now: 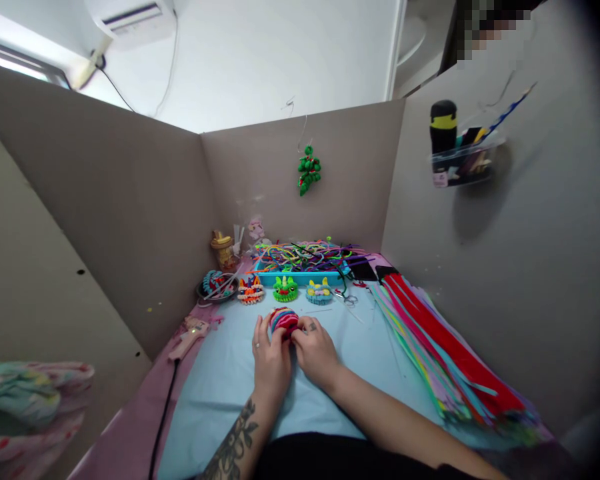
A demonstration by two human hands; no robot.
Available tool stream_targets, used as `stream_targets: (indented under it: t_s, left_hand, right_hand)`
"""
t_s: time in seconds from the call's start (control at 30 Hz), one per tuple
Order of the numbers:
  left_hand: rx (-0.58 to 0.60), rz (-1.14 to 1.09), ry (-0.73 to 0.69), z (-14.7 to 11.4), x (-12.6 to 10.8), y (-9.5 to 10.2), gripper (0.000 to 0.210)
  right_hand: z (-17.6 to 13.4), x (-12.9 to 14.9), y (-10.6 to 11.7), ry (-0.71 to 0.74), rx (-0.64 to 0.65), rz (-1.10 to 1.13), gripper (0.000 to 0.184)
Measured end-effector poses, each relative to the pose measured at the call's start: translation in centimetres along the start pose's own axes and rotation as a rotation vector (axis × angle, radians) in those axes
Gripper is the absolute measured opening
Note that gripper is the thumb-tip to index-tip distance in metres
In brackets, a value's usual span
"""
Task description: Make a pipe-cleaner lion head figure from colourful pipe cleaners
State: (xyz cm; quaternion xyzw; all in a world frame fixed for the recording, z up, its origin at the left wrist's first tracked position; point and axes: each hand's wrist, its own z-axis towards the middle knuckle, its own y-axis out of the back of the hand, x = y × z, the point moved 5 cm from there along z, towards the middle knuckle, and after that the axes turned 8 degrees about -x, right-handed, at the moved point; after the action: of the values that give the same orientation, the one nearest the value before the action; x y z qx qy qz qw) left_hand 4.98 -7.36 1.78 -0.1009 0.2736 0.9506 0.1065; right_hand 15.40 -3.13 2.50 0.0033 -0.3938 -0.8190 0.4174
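Observation:
Low over the light blue table cover [220,373], both hands meet around a small rounded craft piece [284,317] striped in red, pink, white and blue, apparently made of pipe cleaners. My left hand [271,350] is closed on its left side, thumb on the near edge. On the right, my right hand [317,348] pinches the near right edge with bent fingers. The fingertips hide the lower part of the piece. Just beyond stand three finished-looking animal heads: orange [251,291], green [285,289] and yellow-and-blue [319,291].
Behind them, a blue tray [300,278] overflows with coloured pipe cleaners. Scissors [349,299] lie at its right. Bundled pipe cleaners [450,347] line the right side. At left are a dark bowl [219,291] and a pink corded glue gun [187,339]. Grey partitions [300,127] enclose the table.

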Motion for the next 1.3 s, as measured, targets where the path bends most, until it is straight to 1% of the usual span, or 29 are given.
stream_targets:
  t_s: [0.1, 0.2, 0.3, 0.37, 0.47, 0.53, 0.6, 0.83, 1.13, 1.3]
  left_hand:
    - [-0.002, -0.006, 0.022, 0.0, 0.3, 0.3, 0.017]
    - [0.051, 0.068, 0.007, -0.1, 0.0, 0.5, 0.016]
    - [0.100, 0.109, 0.012, -0.3, 0.0, 0.2, 0.020]
    - [0.128, 0.050, 0.042, -0.4, 0.2, -0.4, 0.023]
    - [0.156, -0.139, 0.113, -0.6, 0.9, -1.3, 0.025]
    - [0.152, -0.240, 0.175, -0.6, 1.3, -1.6, 0.024]
    - [0.141, -0.293, 0.230, -0.6, 1.5, -1.6, 0.024]
    - [0.138, -0.323, 0.312, -0.7, 1.4, -1.5, 0.024]
    - [0.103, -0.321, 0.316, -0.4, 1.3, -1.5, 0.024]
    - [0.124, -0.314, 0.281, -0.4, 1.1, -1.4, 0.023]
  right_hand:
    - [0.0, -0.1, 0.1, -0.015, -0.011, 0.010, 0.015]
    - [0.0, -0.1, -0.1, -0.022, -0.011, 0.020, 0.014]
    - [0.0, -0.1, -0.4, -0.023, -0.033, 0.034, 0.012]
    - [0.0, -0.1, -0.5, -0.013, -0.045, 0.042, 0.012]
    - [0.0, 0.0, -0.6, 0.001, -0.040, 0.047, 0.013]
    - [-0.1, 0.0, -0.5, 0.005, -0.036, 0.051, 0.014]
    - [-0.1, 0.2, -0.4, 0.013, -0.039, 0.055, 0.015]
    - [-0.3, 0.4, -0.5, 0.054, -0.053, 0.074, 0.014]
    - [-0.6, 0.4, -0.5, 0.084, -0.082, 0.038, 0.014]
    - [-0.4, 0.2, -0.3, 0.059, -0.032, 0.024, 0.015]
